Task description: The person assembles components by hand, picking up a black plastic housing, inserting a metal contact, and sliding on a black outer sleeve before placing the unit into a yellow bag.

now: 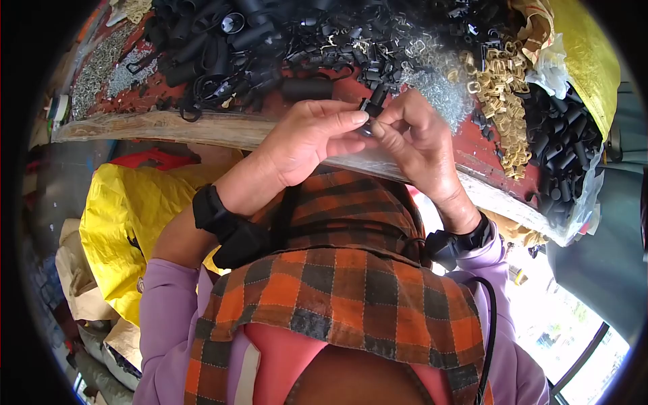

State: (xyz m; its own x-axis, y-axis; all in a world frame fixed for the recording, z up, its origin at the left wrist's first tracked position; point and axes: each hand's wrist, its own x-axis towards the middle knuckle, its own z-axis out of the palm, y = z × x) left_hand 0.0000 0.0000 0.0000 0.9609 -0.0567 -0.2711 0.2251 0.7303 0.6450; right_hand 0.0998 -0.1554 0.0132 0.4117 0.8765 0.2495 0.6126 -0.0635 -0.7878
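Black piece (375, 100): here it is, just above the centre of the frame, a small dark part with a tube end pointing up, held between both hands over the near edge of the table (476, 158).
Left hand (304, 138): grip closed on that piece, thumb and fingers on its left side.
Right hand (422, 148): grip pinched too, thumb and bent finger at the piece's lower end.
Yellow sack (121, 223): big and crumpled at the left of the frame, its contents hidden from this angle.
Yellow bag (587, 61): upper right, one tall side showing, inside out of sight.
Clear plastic (587, 196): right of the frame, edging a heap of black tubes (563, 145); bag or sheet, cannot tell.
Brown paper (536, 30): crumpled at the upper right, just beside the yellow bag.
Gold clips (506, 101): a thick strip pouring down the upper right, loose on the red tabletop.
Silver bits (442, 94): a glittering spread right behind the right hand.
Black cylinders (216, 57): upper left, piled loose, larger than the dark little fittings (324, 50) at top centre.
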